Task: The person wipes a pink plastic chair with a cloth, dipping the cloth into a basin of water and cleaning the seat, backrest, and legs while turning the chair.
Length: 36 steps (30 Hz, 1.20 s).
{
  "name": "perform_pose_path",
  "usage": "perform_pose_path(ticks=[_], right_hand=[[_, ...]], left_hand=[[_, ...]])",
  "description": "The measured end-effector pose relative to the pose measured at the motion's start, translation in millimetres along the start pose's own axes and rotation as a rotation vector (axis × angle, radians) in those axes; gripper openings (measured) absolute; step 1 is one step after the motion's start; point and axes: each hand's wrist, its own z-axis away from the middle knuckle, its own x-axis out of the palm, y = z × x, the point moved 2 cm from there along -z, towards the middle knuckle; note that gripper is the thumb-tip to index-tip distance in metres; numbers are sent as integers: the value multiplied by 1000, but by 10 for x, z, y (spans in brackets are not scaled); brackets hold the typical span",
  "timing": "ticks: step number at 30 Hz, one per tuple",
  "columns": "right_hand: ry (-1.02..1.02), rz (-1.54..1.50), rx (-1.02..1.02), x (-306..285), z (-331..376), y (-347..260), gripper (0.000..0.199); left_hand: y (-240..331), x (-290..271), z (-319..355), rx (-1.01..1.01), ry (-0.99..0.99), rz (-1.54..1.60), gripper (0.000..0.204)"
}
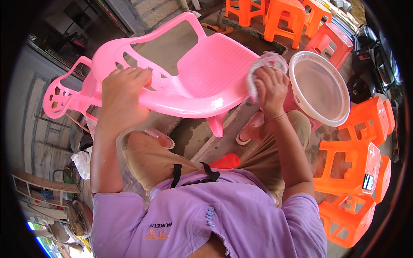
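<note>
A pink plastic armchair (215, 60) lies tipped in front of me, its ribbed seat showing and its pierced backrest to the left. My left hand (125, 94) grips the chair near where the backrest meets the near armrest, fingers wrapped over the rim. At the chair's right end my right hand (271, 88) presses a damp-looking pinkish-white cloth (269, 62) against the seat's edge. Close by that hand, a round whitish basin (320, 88) with cloudy water stands on something pink, mostly hidden under it.
Several orange stools (348, 165) stand or lie along the right, a phone-like object (368, 182) on one. More orange stools (286, 21) stand at the far right. Another pink chair (64, 92) is at the left. A dark motorbike (376, 56) is at the right edge.
</note>
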Motion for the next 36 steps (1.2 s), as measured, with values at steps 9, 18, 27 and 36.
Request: perform_pose_path(ticks=[9, 18, 27, 36], right_hand=[[-27, -147, -81, -64, 127, -664, 27], [-25, -547, -58, -102, -421, -1935, 42], [46, -72, -314, 127, 310, -659, 35], [-34, 158, -134, 102, 288, 295, 39]], left_hand=[[4, 11, -8, -34, -60, -12, 28], [10, 11, 13, -55, -31, 34, 30], [5, 13, 15, -28, 17, 9, 33], [11, 47, -3, -22, 19, -13, 33]])
